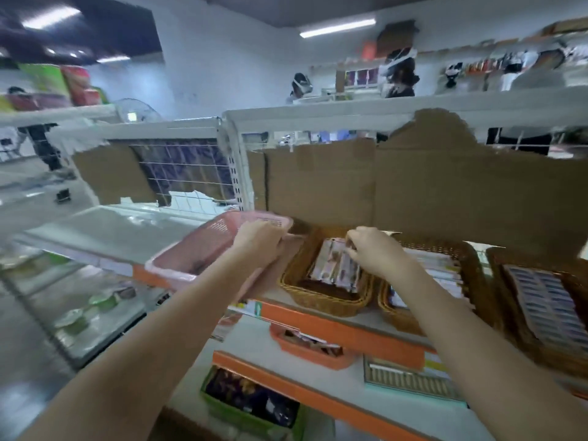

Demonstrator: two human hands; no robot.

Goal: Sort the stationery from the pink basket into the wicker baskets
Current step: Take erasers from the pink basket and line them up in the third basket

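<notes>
The pink basket [203,246] hangs tilted above the shelf's left end, and my left hand [259,241] grips its right rim. Just to its right stands a wicker basket [321,300] with flat stationery packs [334,265] lying in it. My right hand [372,249] reaches into that basket, its fingertips pinching the top of the packs. A second wicker basket [471,259] with packs sits behind my right forearm. A third wicker basket [521,342] at the far right holds a blue-grey card of small items. The picture is blurred.
Brown cardboard [413,192] lines the back of the white shelf with its orange edge [337,326]. Lower shelves carry an orange tray [311,345] and a green tray [248,405]. A glass counter [79,300] lies to the left. People stand beyond the shelf.
</notes>
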